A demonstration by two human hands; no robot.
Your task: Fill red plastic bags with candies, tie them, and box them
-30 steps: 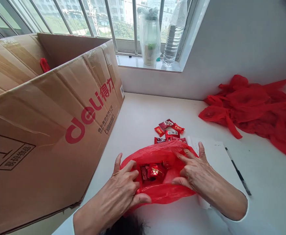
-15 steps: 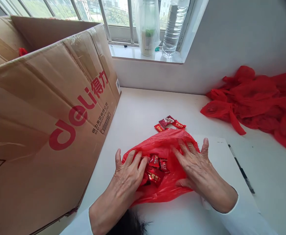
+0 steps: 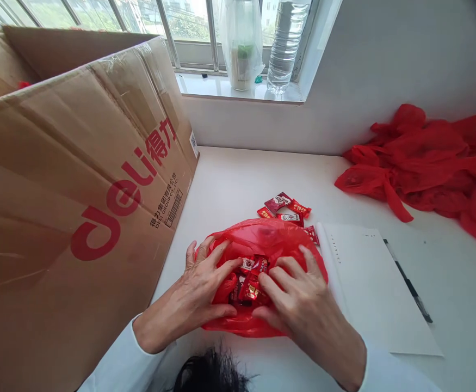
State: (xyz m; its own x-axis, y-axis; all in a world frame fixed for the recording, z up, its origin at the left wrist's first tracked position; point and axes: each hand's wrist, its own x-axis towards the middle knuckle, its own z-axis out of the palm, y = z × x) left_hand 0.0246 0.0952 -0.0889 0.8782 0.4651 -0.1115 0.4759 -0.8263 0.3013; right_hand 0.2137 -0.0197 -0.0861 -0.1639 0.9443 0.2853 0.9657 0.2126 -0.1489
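A thin red plastic bag [image 3: 262, 237] lies on the white table with its mouth spread. Inside it is a small pile of red-wrapped candies [image 3: 251, 289]. My left hand [image 3: 199, 283] rests on the bag's left side, fingers spread, the fingertips at the edge of the pile. On the right side, my right hand [image 3: 303, 294] lies over the bag with bent fingers apart, the index fingertip touching the candies. Neither hand is closed round anything. Just beyond the bag are several loose candies [image 3: 279, 202], one partly covered by the plastic.
A large cardboard box [image 3: 111, 163] stands at left, something red inside. White paper [image 3: 368, 294] and a pen [image 3: 409, 283] lie at right. A heap of red mesh bags [image 3: 429, 158] sits by the wall. A water bottle [image 3: 286, 49] and a plastic-wrapped container [image 3: 241, 54] occupy the windowsill.
My right hand has moved left and inward to the candies. The bag's right side has come in with it, uncovering more loose candies and the paper. My left hand has shifted slightly left.
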